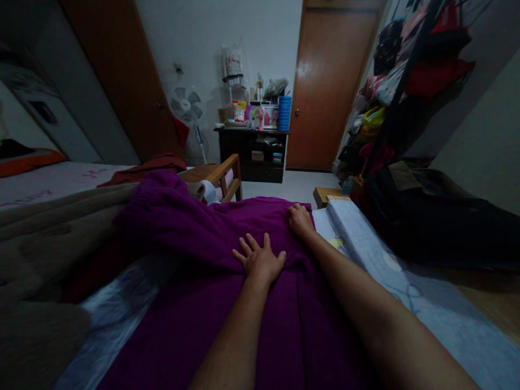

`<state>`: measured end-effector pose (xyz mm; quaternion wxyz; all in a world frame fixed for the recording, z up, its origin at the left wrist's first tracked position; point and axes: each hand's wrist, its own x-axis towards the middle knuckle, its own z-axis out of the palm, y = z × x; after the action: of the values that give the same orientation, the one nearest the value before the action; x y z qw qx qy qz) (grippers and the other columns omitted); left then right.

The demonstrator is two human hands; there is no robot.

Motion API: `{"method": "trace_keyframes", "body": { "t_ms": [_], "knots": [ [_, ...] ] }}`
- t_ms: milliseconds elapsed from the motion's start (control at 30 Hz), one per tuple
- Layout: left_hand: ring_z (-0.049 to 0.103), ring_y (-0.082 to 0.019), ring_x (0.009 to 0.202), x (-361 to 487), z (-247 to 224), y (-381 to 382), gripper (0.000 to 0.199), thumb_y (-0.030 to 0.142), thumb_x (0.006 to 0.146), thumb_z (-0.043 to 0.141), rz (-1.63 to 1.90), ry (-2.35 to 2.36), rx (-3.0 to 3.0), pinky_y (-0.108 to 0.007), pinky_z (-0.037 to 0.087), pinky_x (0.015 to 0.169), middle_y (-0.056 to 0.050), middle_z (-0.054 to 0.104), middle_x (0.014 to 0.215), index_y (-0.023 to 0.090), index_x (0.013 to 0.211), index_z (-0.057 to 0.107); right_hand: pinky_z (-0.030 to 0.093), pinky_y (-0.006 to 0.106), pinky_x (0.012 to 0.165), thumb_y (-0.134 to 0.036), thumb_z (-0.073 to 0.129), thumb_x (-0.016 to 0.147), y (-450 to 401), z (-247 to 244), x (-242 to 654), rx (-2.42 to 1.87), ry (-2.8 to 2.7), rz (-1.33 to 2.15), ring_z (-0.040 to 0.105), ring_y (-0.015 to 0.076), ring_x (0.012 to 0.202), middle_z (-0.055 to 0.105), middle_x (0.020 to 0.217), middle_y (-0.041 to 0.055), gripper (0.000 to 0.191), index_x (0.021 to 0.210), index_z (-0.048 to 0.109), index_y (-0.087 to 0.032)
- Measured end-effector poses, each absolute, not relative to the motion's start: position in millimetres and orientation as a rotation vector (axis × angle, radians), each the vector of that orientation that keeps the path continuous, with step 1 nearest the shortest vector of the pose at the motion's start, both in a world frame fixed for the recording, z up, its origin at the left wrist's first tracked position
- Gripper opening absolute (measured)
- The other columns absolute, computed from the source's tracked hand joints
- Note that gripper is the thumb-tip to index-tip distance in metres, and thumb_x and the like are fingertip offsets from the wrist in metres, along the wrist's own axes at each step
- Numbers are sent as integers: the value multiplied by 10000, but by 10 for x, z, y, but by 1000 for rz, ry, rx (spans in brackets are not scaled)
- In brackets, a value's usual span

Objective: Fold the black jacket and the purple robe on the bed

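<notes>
A purple long-sleeved garment [227, 303] lies spread over the bed in front of me, one gathered sleeve [162, 211] stretching out to the left. My left hand [260, 260] rests flat on its middle with the fingers spread. Farther off and to the right, my right hand [299, 219] is closed at the garment's far edge, its fingers curled on the purple cloth. Some folds run through the fabric near both hands. The fingertips of my right hand are partly hidden.
A brown blanket [36, 260] is heaped at the left. Along the right run a pale blue sheeted mattress [385, 271] and a dark bag-like bundle [447, 216]. Beyond the bed stand a wooden rail [225, 173], a white fan [189, 108] and a black cabinet [252, 168].
</notes>
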<state>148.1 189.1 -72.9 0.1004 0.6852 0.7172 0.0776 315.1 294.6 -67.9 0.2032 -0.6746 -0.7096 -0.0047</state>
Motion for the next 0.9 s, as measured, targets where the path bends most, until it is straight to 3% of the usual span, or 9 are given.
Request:
{"method": "trace_keyframes", "body": {
  "t_ms": [133,300,433,533,733,900],
  "knots": [
    [82,-515,1412,1475,-773,1906,855,720,762,455,238,2124,2046,-749,89,1021,-203,216,1568,266,1477,336,366,316,999,-84,411,874,3089,-683,3132,-1838,-2007,73,507,223,1129,591,1288,71,424,1204,634,-227],
    [47,-496,1425,1479,-782,1920,850,697,770,490,258,2105,2085,-745,64,1036,-200,194,1575,247,1475,340,417,264,907,-100,495,827,3325,-630,3204,-1847,-2042,140,580,210,1082,668,1194,35,391,1122,694,-262],
    [-11,-353,1470,1490,-744,1921,703,463,845,551,364,1826,2420,-644,37,1126,-94,137,1609,281,1482,317,435,224,814,-119,569,784,3426,-603,3246,-1856,-2075,195,640,196,962,728,1035,42,273,952,749,-237],
    [33,-286,1479,1495,-749,1930,617,320,871,517,342,1580,2542,-595,56,1158,-10,206,1597,338,1463,342,433,215,790,-148,599,770,3467,-586,3271,-1881,-2073,214,650,177,887,738,945,40,188,862,746,-222],
    [50,-417,1453,1507,-801,1927,630,406,849,503,252,1642,2386,-699,59,1095,-35,182,1604,372,1459,352,432,262,798,-258,440,918,3495,-622,3215,-1988,-1899,140,626,202,945,702,1046,93,266,1031,674,-201],
    [39,-439,1446,1528,-771,1902,664,451,823,523,253,1719,2308,-708,35,1082,-61,165,1606,383,1460,349,427,287,855,-229,426,924,3470,-752,3061,-2020,-1831,119,598,224,998,653,1087,148,278,1075,639,-134]
  ]
}}
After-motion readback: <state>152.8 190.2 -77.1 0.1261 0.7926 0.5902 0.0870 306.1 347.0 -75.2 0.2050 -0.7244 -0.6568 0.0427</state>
